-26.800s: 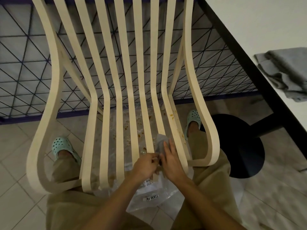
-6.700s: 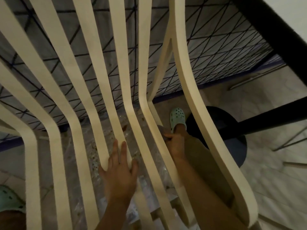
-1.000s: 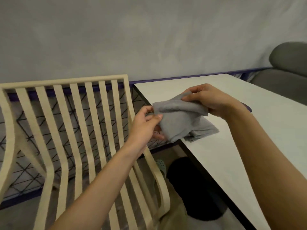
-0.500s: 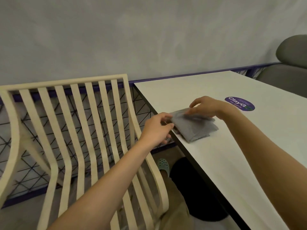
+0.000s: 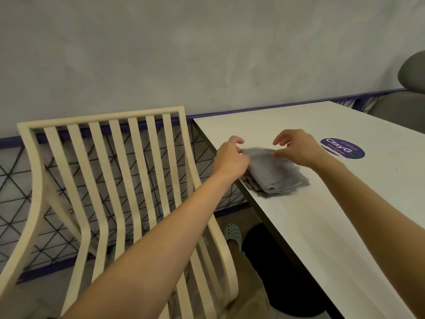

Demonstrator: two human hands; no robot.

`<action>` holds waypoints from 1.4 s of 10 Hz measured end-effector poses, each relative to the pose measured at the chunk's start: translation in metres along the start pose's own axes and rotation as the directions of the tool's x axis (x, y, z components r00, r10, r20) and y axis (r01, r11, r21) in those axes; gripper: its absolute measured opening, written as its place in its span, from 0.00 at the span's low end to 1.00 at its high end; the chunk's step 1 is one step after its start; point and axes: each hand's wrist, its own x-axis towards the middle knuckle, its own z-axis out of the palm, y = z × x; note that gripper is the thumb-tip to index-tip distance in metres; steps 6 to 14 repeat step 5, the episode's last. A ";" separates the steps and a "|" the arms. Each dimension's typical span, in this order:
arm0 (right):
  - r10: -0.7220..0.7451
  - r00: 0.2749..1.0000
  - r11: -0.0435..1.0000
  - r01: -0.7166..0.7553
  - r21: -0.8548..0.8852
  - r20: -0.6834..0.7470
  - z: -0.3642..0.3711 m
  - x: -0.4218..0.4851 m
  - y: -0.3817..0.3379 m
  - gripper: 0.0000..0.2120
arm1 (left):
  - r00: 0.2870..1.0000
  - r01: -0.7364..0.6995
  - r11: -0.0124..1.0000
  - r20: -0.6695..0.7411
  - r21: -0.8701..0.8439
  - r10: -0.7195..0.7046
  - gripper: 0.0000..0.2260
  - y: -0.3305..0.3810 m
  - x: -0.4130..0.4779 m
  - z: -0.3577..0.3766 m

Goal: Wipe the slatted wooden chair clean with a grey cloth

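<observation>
Head view: folded grey cloth (image 5: 273, 173) lies flat on the white table top (image 5: 333, 226), right of frame centre, close to the table's left edge. Left hand (image 5: 231, 158) pinches the cloth's far left corner. Right hand (image 5: 299, 149) arches over the far right corner, thumb tip touching the cloth, fingers loosely curled above it. Pale slatted wooden chair (image 5: 103, 117) stands at lower left. Round purple sticker (image 5: 342, 148) lies just right of the right hand.

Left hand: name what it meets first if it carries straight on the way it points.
The grey cloth on the white table: the left hand seems to touch its nearest corner. Beyond it lies the right hand, though depth is unclear.
</observation>
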 end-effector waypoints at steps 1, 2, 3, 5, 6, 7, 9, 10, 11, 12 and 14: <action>-0.031 0.999 0.994 0.028 -0.106 -0.022 0.017 -0.010 -0.004 0.12 | 0.998 -0.012 0.988 0.063 0.151 0.002 0.23 -0.011 -0.009 -0.003; -0.043 0.996 0.988 0.055 -0.144 0.079 0.030 -0.022 -0.006 0.08 | 0.994 -0.034 0.983 0.111 0.181 0.014 0.18 -0.023 -0.027 -0.016; -0.042 0.991 0.974 0.069 -0.217 0.126 0.028 -0.031 -0.016 0.11 | 0.975 0.021 0.987 0.215 0.158 -0.055 0.08 -0.032 -0.049 -0.038; -0.259 0.932 0.959 0.280 -0.051 0.253 0.022 -0.072 -0.068 0.09 | 0.979 -0.035 0.971 0.203 0.236 -0.014 0.10 -0.022 -0.099 -0.096; -0.259 0.932 0.959 0.280 -0.051 0.253 0.022 -0.072 -0.068 0.09 | 0.979 -0.035 0.971 0.203 0.236 -0.014 0.10 -0.022 -0.099 -0.096; -0.259 0.932 0.959 0.280 -0.051 0.253 0.022 -0.072 -0.068 0.09 | 0.979 -0.035 0.971 0.203 0.236 -0.014 0.10 -0.022 -0.099 -0.096; -0.259 0.932 0.959 0.280 -0.051 0.253 0.022 -0.072 -0.068 0.09 | 0.979 -0.035 0.971 0.203 0.236 -0.014 0.10 -0.022 -0.099 -0.096; -0.259 0.932 0.959 0.280 -0.051 0.253 0.022 -0.072 -0.068 0.09 | 0.979 -0.035 0.971 0.203 0.236 -0.014 0.10 -0.022 -0.099 -0.096; -0.259 0.932 0.959 0.280 -0.051 0.253 0.022 -0.072 -0.068 0.09 | 0.979 -0.035 0.971 0.203 0.236 -0.014 0.10 -0.022 -0.099 -0.096; -0.259 0.932 0.959 0.280 -0.051 0.253 0.022 -0.072 -0.068 0.09 | 0.979 -0.035 0.971 0.203 0.236 -0.014 0.10 -0.022 -0.099 -0.096; -0.259 0.932 0.959 0.280 -0.051 0.253 0.022 -0.072 -0.068 0.09 | 0.979 -0.035 0.971 0.203 0.236 -0.014 0.10 -0.022 -0.099 -0.096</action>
